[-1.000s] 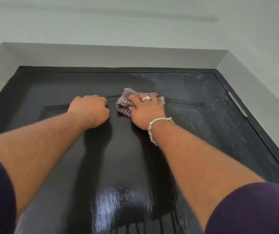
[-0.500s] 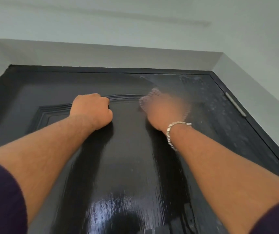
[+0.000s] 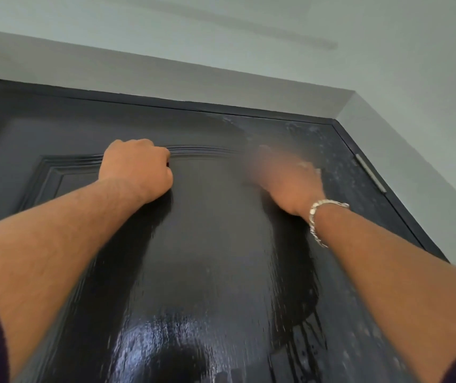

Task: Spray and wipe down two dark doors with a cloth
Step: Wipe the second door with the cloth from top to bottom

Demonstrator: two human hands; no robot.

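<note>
The dark panelled door [image 3: 207, 244] fills the view, seen from below. My left hand [image 3: 138, 167] is curled into a fist and rests against the upper panel's moulding, with nothing visible in it. My right hand [image 3: 284, 178], blurred by motion, presses flat on the door to the right of it. The cloth [image 3: 311, 165] is almost wholly hidden under this hand; only a pale edge shows at the fingertips. The wiped middle of the door is glossy and wet. The upper right corner [image 3: 331, 145] is still speckled with pale spray.
A metal hinge [image 3: 370, 174] sits on the door's right edge. The dark frame [image 3: 166, 102] and a pale wall recess [image 3: 166, 70] surround the door top. Drips run down the lower right of the door [image 3: 298, 341].
My right hand has swept the cloth to the right along the upper door, from beside my left fist toward the speckled corner. My left fist has stayed where it was.
</note>
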